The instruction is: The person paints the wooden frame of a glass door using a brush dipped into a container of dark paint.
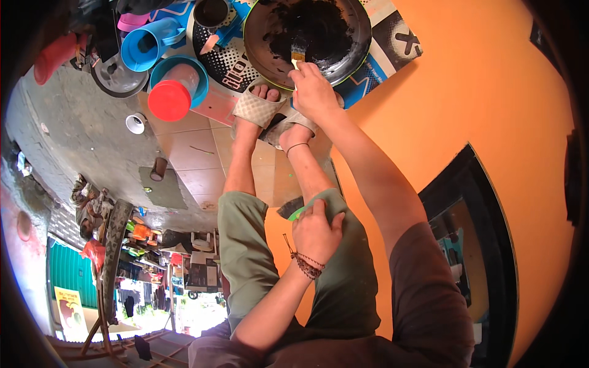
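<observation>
My right hand (314, 92) is closed round the pale handle of a paintbrush (298, 55), whose bristles touch black, wet-looking matter (316, 27) inside a wide round basin (264, 58) with a green rim. The basin stands just beyond my feet. My left hand (317, 232), with dark bracelets at the wrist, lies on my right knee and holds nothing that I can see. Its thumb is apart from the fingers. Something bright green (297, 213) shows partly behind that hand, too hidden to name.
Left of the basin stand a blue jug (140, 52), a teal container (204, 92) and a red-lidded container (169, 101). A white cup (135, 123) and a brown cup (159, 169) are on the floor. Printed sheeting (392, 46) lies beneath the basin. An orange wall (466, 92) rises at right.
</observation>
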`<state>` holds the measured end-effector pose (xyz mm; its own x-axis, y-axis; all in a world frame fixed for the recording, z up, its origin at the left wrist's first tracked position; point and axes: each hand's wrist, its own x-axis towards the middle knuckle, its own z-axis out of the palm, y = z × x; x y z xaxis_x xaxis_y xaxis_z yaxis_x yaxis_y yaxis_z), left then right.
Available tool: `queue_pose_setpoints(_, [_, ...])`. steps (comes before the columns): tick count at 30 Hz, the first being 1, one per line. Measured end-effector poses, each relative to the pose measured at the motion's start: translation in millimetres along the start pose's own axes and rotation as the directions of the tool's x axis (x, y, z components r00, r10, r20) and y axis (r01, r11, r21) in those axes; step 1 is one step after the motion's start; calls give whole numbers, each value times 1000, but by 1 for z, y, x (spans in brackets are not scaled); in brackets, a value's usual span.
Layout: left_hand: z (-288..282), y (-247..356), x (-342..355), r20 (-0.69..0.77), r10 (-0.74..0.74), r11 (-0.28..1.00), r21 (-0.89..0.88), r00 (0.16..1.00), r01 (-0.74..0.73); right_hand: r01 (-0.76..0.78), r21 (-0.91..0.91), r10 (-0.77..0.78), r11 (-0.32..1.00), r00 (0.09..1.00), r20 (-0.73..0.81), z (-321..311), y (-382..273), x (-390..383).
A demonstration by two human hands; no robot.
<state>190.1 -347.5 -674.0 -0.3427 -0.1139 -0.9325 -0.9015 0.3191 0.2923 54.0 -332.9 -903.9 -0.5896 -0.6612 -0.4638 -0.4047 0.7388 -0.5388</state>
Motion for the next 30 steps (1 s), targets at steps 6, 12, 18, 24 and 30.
queue_pose_setpoints(6, [3,-1,1,42,-35,999,4,998,35,12,75,-16,997,998,55,-14,-1,0])
queue_pose_setpoints(12, [4,2,1,52,-51,999,22,997,50,-117,169,111,979,993,45,-33,-13,-3])
queue_pose_setpoints(18, [7,3,1,76,-41,999,15,996,40,114,-84,-111,990,993,35,-7,1,4])
queue_pose_setpoints(24, [7,2,2,75,-67,997,40,995,64,-38,0,37,999,988,151,-29,-16,-5])
queue_pose_setpoints(30, [6,11,1,85,-60,998,40,995,57,-93,95,101,991,991,-86,-5,-1,-7])
